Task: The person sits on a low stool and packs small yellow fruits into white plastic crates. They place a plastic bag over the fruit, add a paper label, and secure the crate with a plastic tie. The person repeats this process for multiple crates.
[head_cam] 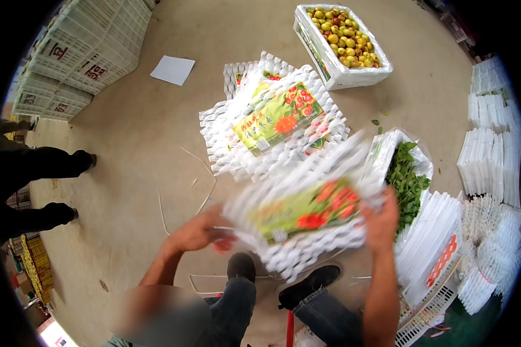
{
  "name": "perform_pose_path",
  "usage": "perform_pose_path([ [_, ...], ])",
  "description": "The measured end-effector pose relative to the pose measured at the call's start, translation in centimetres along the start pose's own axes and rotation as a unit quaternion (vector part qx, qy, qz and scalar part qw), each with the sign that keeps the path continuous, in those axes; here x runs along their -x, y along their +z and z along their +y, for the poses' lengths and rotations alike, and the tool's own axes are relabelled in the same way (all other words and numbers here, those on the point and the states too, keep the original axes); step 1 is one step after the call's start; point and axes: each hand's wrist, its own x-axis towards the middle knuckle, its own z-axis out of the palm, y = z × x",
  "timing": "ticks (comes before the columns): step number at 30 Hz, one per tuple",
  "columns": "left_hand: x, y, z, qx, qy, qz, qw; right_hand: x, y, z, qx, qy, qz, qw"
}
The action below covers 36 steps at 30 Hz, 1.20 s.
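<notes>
Between my hands is a white foam net sheet point(317, 247), blurred by motion, with a printed green card point(304, 212) of red fruit on its face. My left hand point(199, 230) grips its left edge, and my right hand point(382, 217) pinches the right end. Just beyond, more foam net sheets point(212, 143) lie in a loose pile on the floor. Another printed card point(278, 119) lies on top, partly under clear plastic. Close to my right hand stands a white box point(375, 152) lined with plastic, filled with green leaves point(403, 178).
A white foam box point(356, 80) of jujubes point(345, 39) stands ahead. Flat white sheets point(430, 238) rest on a plastic crate point(430, 312) at right, near foam stacks point(482, 165). White crates point(87, 47) are stacked left; a person's legs point(43, 162) show there. Strips point(206, 199) litter the floor.
</notes>
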Motion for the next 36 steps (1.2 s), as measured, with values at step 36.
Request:
perform_pose_path([
  [36, -1.1, 3.8, -3.2, 0.305, -0.129, 0.057, 0.942, 7.8, 15.9, 8.0, -0.299, 0.181, -0.137, 0.927],
])
